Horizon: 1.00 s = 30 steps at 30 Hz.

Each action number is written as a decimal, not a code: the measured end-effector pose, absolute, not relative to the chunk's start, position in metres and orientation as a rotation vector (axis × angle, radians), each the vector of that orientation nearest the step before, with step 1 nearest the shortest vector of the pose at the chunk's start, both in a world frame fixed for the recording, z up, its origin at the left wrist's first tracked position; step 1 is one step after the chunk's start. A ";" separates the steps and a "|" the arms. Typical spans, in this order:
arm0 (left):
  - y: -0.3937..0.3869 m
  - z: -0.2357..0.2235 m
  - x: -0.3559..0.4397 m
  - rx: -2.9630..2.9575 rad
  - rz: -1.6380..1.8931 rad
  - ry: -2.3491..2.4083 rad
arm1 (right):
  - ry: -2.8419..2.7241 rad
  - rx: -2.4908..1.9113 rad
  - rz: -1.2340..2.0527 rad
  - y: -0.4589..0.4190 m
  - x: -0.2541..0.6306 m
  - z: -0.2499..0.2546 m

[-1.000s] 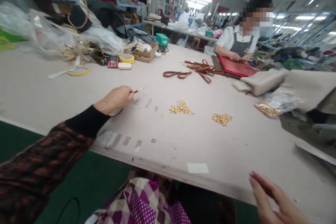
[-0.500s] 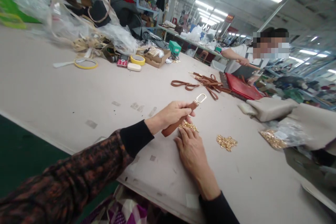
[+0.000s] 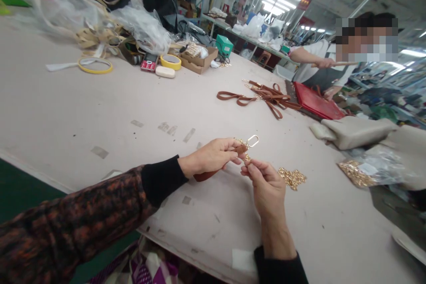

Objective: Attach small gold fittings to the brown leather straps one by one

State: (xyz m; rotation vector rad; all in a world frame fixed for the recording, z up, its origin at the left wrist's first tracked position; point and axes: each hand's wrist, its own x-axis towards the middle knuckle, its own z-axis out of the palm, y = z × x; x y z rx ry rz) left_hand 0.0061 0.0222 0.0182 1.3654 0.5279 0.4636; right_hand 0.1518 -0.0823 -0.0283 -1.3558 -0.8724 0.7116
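Observation:
My left hand is closed round a brown leather strap whose gold oval clasp sticks out past the fingers. My right hand is raised just right of it, fingertips pinched on a small gold metal piece right under the clasp. A pile of gold metal pieces lies on the pale table immediately right of my right hand.
More brown straps lie further back. A person across the table works at a red bag. Beige fabric and a plastic bag of gold parts lie right. Tape rolls, a phone and boxes crowd the far left.
My right hand rose from the table edge to the gold pile, then lifted a small gold piece up to the clasp. My left hand brought the strap in to the middle.

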 end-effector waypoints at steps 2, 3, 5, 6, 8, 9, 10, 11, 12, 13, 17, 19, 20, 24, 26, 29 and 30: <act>0.018 0.018 0.007 1.403 0.420 0.527 | -0.817 -1.260 0.808 -0.081 0.151 -0.027; 0.017 0.018 0.007 1.422 0.399 0.525 | -0.798 -1.238 0.842 -0.080 0.150 -0.027; 0.015 0.016 0.008 1.454 0.368 0.511 | -0.768 -1.226 0.884 -0.079 0.150 -0.026; 0.015 0.015 0.009 1.468 0.362 0.500 | -0.756 -1.226 0.895 -0.079 0.150 -0.026; 0.015 0.011 0.009 1.483 0.358 0.474 | -0.737 -1.222 0.912 -0.079 0.151 -0.027; 0.015 0.009 0.009 1.484 0.358 0.465 | -0.733 -1.221 0.919 -0.079 0.151 -0.027; 0.016 0.007 0.009 1.484 0.357 0.458 | -0.735 -1.222 0.921 -0.079 0.151 -0.027; 0.016 0.006 0.009 1.483 0.357 0.452 | -0.743 -1.227 0.919 -0.079 0.151 -0.027; 0.016 0.005 0.009 1.483 0.356 0.449 | -0.754 -1.236 0.915 -0.079 0.151 -0.028; 0.016 0.004 0.009 1.486 0.356 0.448 | -0.764 -1.247 0.912 -0.079 0.151 -0.028; 0.015 0.003 0.007 1.524 0.354 0.461 | -0.772 -1.296 0.924 -0.079 0.153 -0.029; 0.014 0.002 0.007 1.554 0.357 0.465 | -0.776 -1.319 0.933 -0.079 0.153 -0.030; 0.013 0.002 0.007 1.571 0.357 0.466 | -0.788 -1.328 0.930 -0.080 0.153 -0.029; 0.012 0.000 0.007 1.672 0.388 0.489 | -0.895 -1.324 0.850 -0.080 0.150 -0.027; 0.012 0.001 0.006 1.778 0.439 0.501 | -0.925 -1.319 0.816 -0.079 0.149 -0.027; 0.012 0.002 0.006 1.927 0.500 0.504 | -0.926 -1.325 0.798 -0.079 0.147 -0.027; 0.012 0.002 0.006 1.951 0.512 0.497 | -0.925 -1.320 0.790 -0.078 0.146 -0.028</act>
